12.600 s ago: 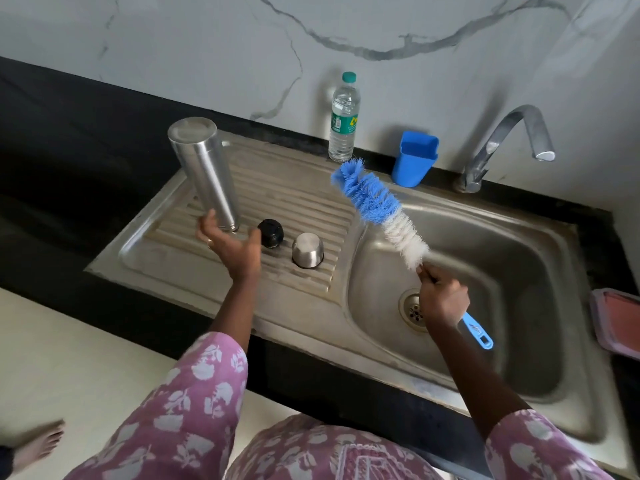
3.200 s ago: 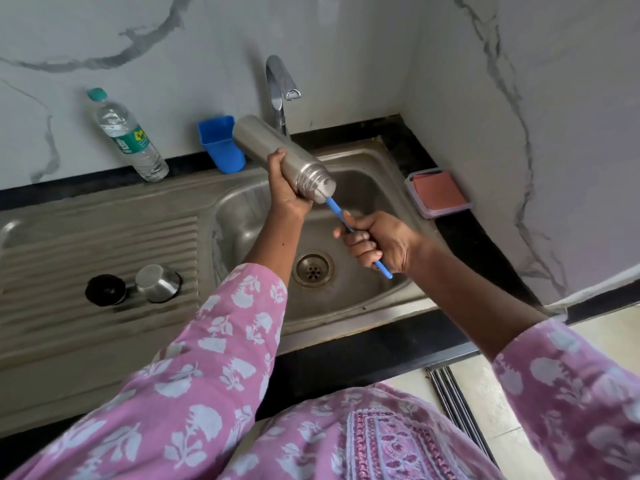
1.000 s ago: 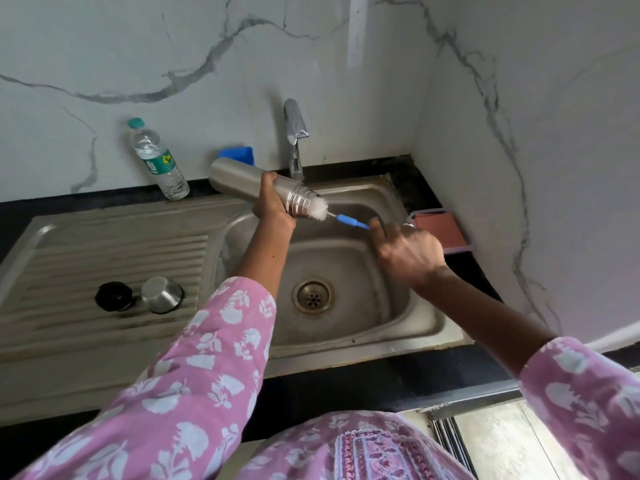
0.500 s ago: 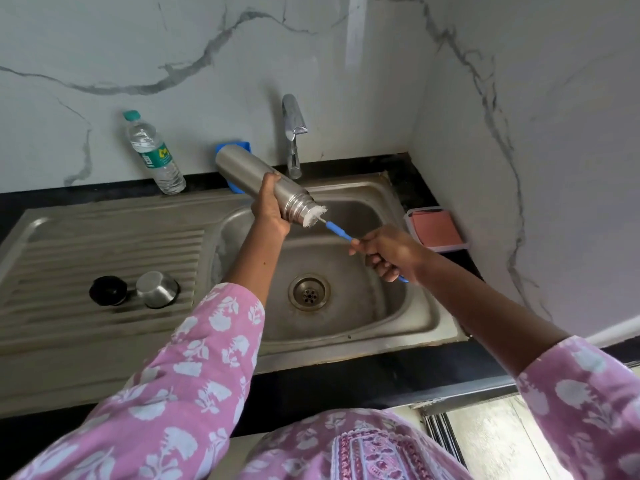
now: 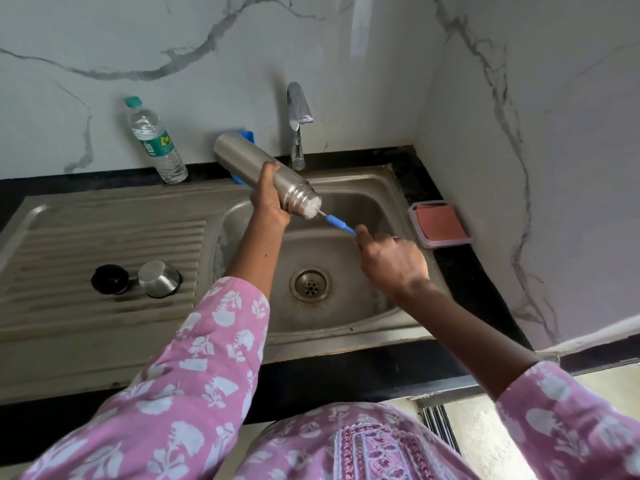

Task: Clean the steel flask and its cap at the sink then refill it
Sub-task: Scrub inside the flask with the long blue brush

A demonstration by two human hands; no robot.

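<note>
Left hand [image 5: 269, 199] fingers wrap the flask [image 5: 254, 165], tilted over the sink [image 5: 367, 201] basin; right hand [image 5: 392, 258] fingers grip the brush handle [image 5: 340, 227], bristles inside; twist deep to reach the bottom.

The uncapped steel flask [image 5: 256, 168] is tilted, mouth down to the right over the sink basin [image 5: 363, 306], with a brush [image 5: 313, 210] in its mouth. Its steel cap [image 5: 159, 278] and black stopper [image 5: 110, 279] sit side by side on the drainboard [image 5: 104, 233].
</note>
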